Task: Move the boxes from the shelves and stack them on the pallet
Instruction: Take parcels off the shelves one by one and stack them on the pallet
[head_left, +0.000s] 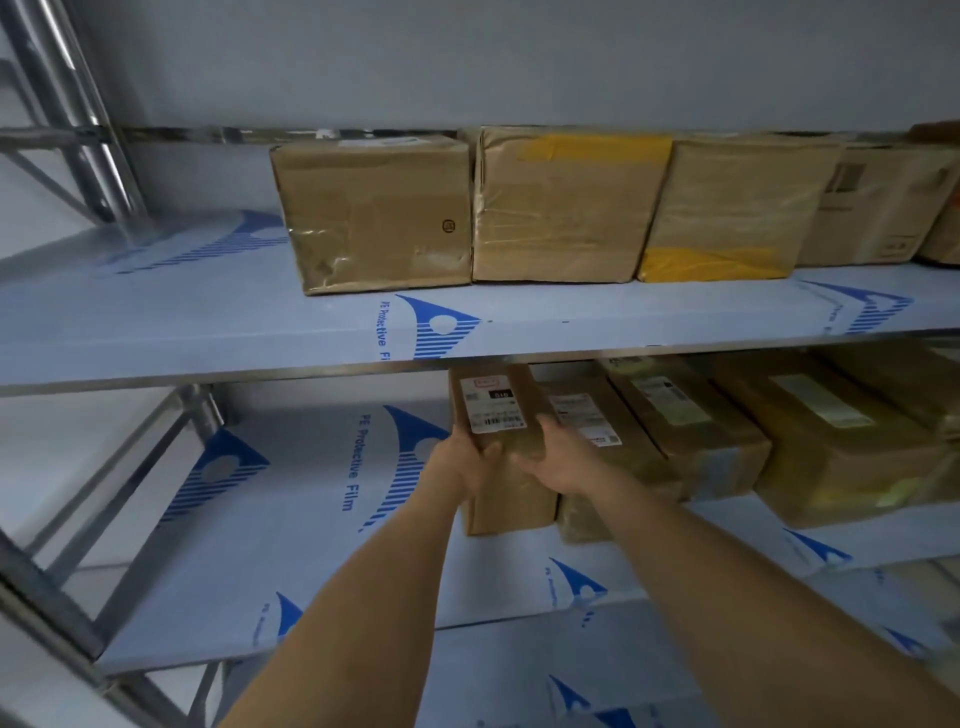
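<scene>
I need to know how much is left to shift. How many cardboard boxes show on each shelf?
Upper shelf boxes: 5, the rightmost cut by the frame edge.
Lower shelf boxes: 5, counting the labelled box in the grip of the left hand and right hand.
Total: 10

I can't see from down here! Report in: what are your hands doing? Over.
Left hand and right hand both gripping leftmost box, lower shelf. Neighbour box tight against its right side. Left side open.

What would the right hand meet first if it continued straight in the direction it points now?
The right hand already rests on the leftmost box of the lower shelf; sliding onward, it would probably brush the neighbouring box, though depth is unclear.
</scene>
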